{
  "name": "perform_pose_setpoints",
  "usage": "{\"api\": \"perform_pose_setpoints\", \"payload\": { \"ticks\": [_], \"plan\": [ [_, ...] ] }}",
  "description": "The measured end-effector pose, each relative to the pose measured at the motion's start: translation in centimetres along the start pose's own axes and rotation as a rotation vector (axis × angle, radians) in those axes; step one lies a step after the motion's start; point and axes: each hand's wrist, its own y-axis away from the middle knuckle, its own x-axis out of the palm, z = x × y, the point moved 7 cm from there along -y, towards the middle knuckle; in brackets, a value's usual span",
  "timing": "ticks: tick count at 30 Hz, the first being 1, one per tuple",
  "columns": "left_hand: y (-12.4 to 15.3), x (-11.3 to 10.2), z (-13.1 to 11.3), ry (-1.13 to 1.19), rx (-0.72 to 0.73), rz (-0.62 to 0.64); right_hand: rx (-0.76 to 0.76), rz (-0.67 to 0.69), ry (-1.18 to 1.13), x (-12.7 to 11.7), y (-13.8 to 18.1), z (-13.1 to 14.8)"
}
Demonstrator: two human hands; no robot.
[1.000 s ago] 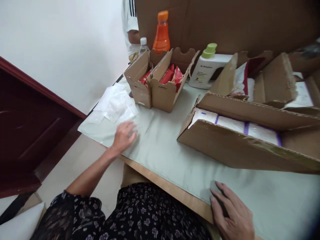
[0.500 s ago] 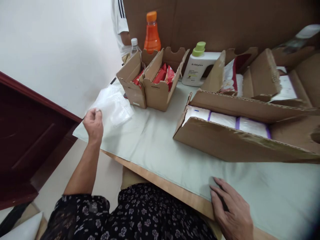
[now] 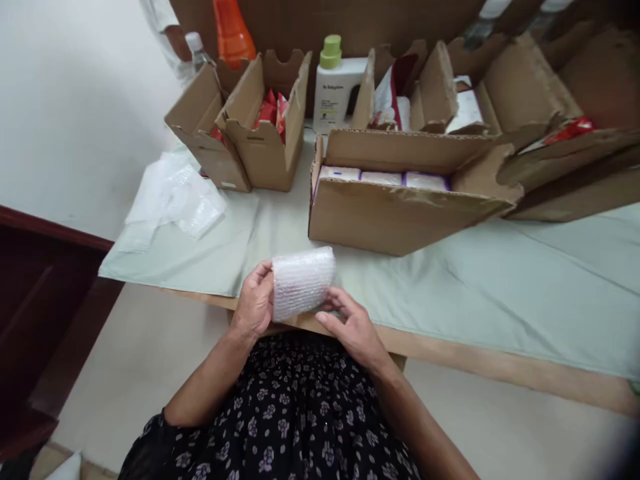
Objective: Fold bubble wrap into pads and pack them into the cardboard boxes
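Observation:
A bubble wrap pouch, whitish and see-through, is held up over the front edge of the table. My left hand grips its left side, the fingers partly hidden behind it. Close at the lower right corner is my right hand, its thumb and fingers apart. Those fingertips reach the pouch's edge, and whether they press on it I cannot tell. A faint pinkish tint shows through the wrap, but what is inside cannot be made out. More clear bubble wrap bags lie in a loose pile at the table's left end.
Beyond my hands stands a long cardboard box with white, purple-edged packs. Two smaller cardboard boxes hold red packets. Behind are a white detergent bottle, an orange bottle and more boxes. A person's arm shows at upper left.
My left hand has come from the bag pile to the table's front and now holds the bubble wrap pouch. My right hand has lifted off the table edge to the pouch. The view has shifted.

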Motion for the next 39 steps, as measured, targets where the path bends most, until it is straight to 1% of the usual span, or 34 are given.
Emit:
{"api": "perform_pose_setpoints", "payload": {
  "ticks": [2, 4, 6, 8, 10, 12, 14, 16, 19, 21, 23, 26, 29, 31, 33, 35, 36, 37, 39],
  "plan": [
    [0.1, 0.1, -0.1, -0.115, 0.055, 0.048, 0.117, 0.110, -0.172, 0.7, 0.7, -0.5],
    [0.0, -0.1, -0.4, -0.258, 0.122, 0.104, 0.158, 0.140, -0.372, 0.5, 2.1, -0.7],
    [-0.2, -0.4, -0.3, -0.387, 0.162, 0.142, 0.138, 0.070, -0.531, -0.7, 3.5, -0.5],
    [-0.5, -0.9, 0.0, -0.454, 0.176, 0.151, 0.100, -0.073, -0.593, -2.4, 4.5, -0.5],
    [-0.4, -0.9, 0.1, -0.478, 0.195, 0.191, 0.050, -0.221, -0.576, -3.9, 4.7, -0.4],
    [0.1, -0.3, 0.0, -0.512, 0.250, 0.297, -0.006, -0.304, -0.535, -4.8, 4.3, -0.1],
    [1.1, 0.9, 0.0, -0.600, 0.324, 0.444, -0.056, -0.329, -0.484, -5.1, 3.6, 0.3],
    [1.9, 2.0, 0.4, -0.748, 0.398, 0.526, -0.101, -0.324, -0.430, -5.2, 3.3, 0.7],
    [2.1, 3.4, 1.6, -1.024, 0.490, 0.508, -0.153, -0.282, -0.377, -5.5, 3.7, 1.2],
    [2.0, 4.4, 2.6, -1.171, 0.535, 0.500, -0.189, -0.283, -0.358, -6.3, 4.5, 1.3],
    [2.0, 5.2, 3.4, -1.253, 0.558, 0.519, -0.234, -0.312, -0.315, -7.5, 5.5, 1.2],
    [2.0, 5.9, 4.0, -1.266, 0.543, 0.590, -0.336, -0.359, -0.210, -9.6, 6.7, 1.5],
    [1.8, 6.0, 3.4, -1.185, 0.486, 0.671, -0.430, -0.395, -0.075, -11.4, 7.5, 2.5],
    [1.4, 5.7, 2.4, -1.090, 0.402, 0.693, -0.438, -0.441, 0.031, -12.4, 7.7, 3.2],
    [0.7, 5.2, 1.5, -1.002, 0.290, 0.693, -0.405, -0.489, 0.102, -13.1, 7.7, 3.8],
    [-0.3, 4.7, 0.7, -0.947, 0.209, 0.685, -0.362, -0.514, 0.094, -13.4, 7.5, 3.8],
    [-0.8, 4.5, 0.4, -0.930, 0.201, 0.673, -0.343, -0.521, 0.056, -13.5, 7.3, 3.5],
    [-1.4, 4.3, 0.1, -0.920, 0.213, 0.656, -0.327, -0.526, 0.000, -13.5, 7.0, 3.1],
    [-2.7, 3.8, -0.5, -0.929, 0.284, 0.588, -0.295, -0.540, -0.122, -13.7, 6.6, 1.6]
  ]
}}
